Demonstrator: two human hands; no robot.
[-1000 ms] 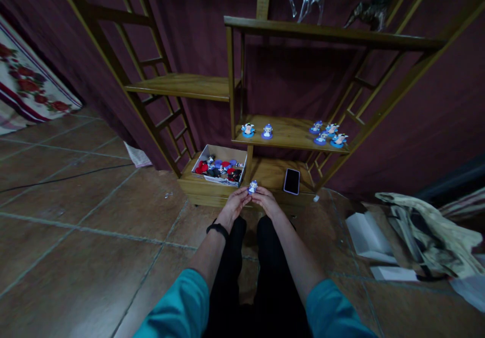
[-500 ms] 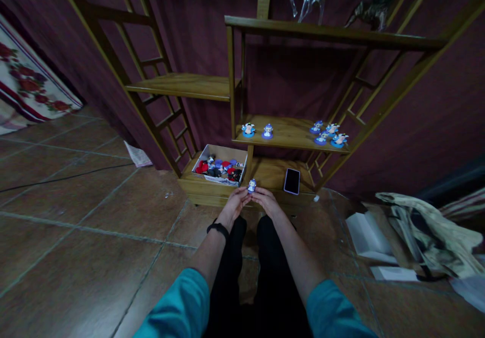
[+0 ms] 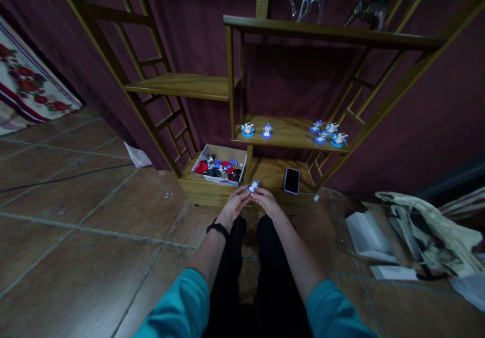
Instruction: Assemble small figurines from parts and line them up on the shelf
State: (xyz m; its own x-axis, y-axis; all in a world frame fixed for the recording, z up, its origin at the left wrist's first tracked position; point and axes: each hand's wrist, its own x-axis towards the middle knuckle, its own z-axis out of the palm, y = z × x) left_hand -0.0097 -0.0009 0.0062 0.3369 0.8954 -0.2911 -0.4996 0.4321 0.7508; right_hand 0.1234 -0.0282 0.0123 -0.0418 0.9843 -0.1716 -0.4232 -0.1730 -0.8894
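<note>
Grip of the left hand [image 3: 237, 199] and right hand [image 3: 265, 200] was narrowed to the fingertips, both holding one small white-and-purple figurine [image 3: 253, 186]; it leaned, head to the right, near the front edge of the brown wooden lower shelf [image 3: 263, 170]; an open white cardboard box [image 3: 229, 153] of red, black and purple figurines [image 3: 226, 164] sat to the left; a dark-screened phone [image 3: 291, 181] lay to the right; six small blue- and purple-based figurines [image 3: 267, 131] stood on the wooden middle shelf [image 3: 290, 132].
</note>
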